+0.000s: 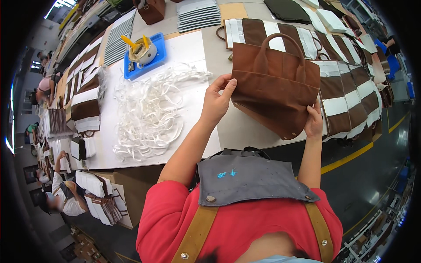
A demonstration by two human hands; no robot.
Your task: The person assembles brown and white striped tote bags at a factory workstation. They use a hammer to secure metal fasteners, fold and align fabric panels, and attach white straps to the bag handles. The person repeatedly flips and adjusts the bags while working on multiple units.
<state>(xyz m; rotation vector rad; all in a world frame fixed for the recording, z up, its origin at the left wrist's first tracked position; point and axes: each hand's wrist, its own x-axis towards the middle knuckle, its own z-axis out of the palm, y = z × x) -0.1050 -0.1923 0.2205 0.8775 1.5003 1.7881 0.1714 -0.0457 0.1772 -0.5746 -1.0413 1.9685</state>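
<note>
Ribbons (pixel 149 115) (tangled), blue tray (pixel 161 46), held bag (pixel 274 85) overlapping brown pieces (pixel 253 33)

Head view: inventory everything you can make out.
Handbag: one, brown, between the hands
Strips: many, white, heaped left of the handbag
Tray: one, blue, beyond the strips
Cup: one, whitish, in the tray
Tool handles: two, yellow, in the cup
Striped sheets: two piles, grey and white, far side
Second bag: one, brown, top edge
Panels: many, brown and white, both table sides
Folded pile: one, dark, upper right
Worktable: one, pale, under these
Co-workers: several, mixed clothing, left
Apron: one, grey, wearer's chest
Sleeves: two, red, lower edge
Left hand: one, bare, handbag's left edge
Right hand: one, bare, handbag's right edge
</note>
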